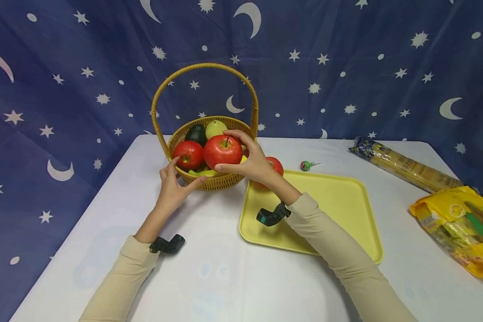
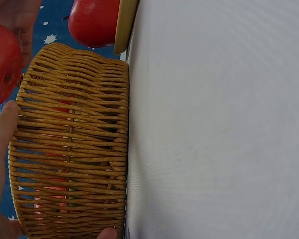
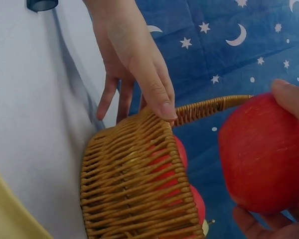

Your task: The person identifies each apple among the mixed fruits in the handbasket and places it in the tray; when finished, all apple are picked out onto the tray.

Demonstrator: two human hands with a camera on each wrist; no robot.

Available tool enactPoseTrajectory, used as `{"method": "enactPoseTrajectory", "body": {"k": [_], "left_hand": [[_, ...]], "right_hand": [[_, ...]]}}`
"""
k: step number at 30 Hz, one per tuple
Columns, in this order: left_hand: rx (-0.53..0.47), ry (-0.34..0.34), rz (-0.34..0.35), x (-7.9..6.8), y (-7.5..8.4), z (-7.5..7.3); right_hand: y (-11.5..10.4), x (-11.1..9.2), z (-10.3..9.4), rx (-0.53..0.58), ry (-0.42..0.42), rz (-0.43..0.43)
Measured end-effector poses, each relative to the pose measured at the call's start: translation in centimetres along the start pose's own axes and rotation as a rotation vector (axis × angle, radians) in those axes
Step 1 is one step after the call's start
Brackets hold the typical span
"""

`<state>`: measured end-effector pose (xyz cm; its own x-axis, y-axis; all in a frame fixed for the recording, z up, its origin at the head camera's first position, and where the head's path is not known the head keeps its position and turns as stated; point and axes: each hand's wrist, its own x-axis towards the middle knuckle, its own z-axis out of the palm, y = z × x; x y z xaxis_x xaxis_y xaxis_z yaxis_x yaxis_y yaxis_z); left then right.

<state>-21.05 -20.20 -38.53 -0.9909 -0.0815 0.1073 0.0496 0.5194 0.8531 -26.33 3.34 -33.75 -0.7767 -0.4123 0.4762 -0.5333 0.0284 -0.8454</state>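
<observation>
A wicker basket [image 1: 221, 183] with a tall arched handle stands at the back of the table. Inside lie a red apple [image 1: 189, 154], a dark green avocado [image 1: 196, 134], a pale green pear [image 1: 216, 129] and a yellow-green curved fruit [image 1: 205, 173], partly hidden. My right hand [image 1: 254, 162] grips another red apple [image 3: 266, 154] between thumb and fingers, above the basket's front right. At the left front rim, my left hand [image 1: 171, 188] touches the basket, its thumb and fingers spread. Behind the right wrist, a further red apple [image 1: 275, 165] sits at the yellow tray's corner, partly covered.
The yellow tray [image 1: 330, 201] lies right of the basket, under the right forearm. A wrapped lollipop [image 1: 306, 165] is behind it. Farther right are a long clear packet [image 1: 410, 165] and a yellow food bag [image 1: 459, 228]. A starry blue cloth [image 1: 338, 89] hangs behind the table.
</observation>
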Motion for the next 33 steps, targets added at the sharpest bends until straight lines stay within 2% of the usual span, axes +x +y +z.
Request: {"method": "enactPoseTrajectory", "body": {"k": [7, 15, 33], "left_hand": [[-0.005, 0.007, 0.002, 0.1, 0.0, 0.0], [0.002, -0.001, -0.008, 0.1, -0.1, -0.1], [0.006, -0.012, -0.013, 0.0, 0.0, 0.1]], "right_hand": [[-0.8, -0.3, -0.8, 0.035, 0.019, -0.024], [-0.3, -0.6, -2.2, -0.011, 0.056, 0.01], [-0.2, -1.9, -5.1, -0.025, 0.131, 0.088]]}}
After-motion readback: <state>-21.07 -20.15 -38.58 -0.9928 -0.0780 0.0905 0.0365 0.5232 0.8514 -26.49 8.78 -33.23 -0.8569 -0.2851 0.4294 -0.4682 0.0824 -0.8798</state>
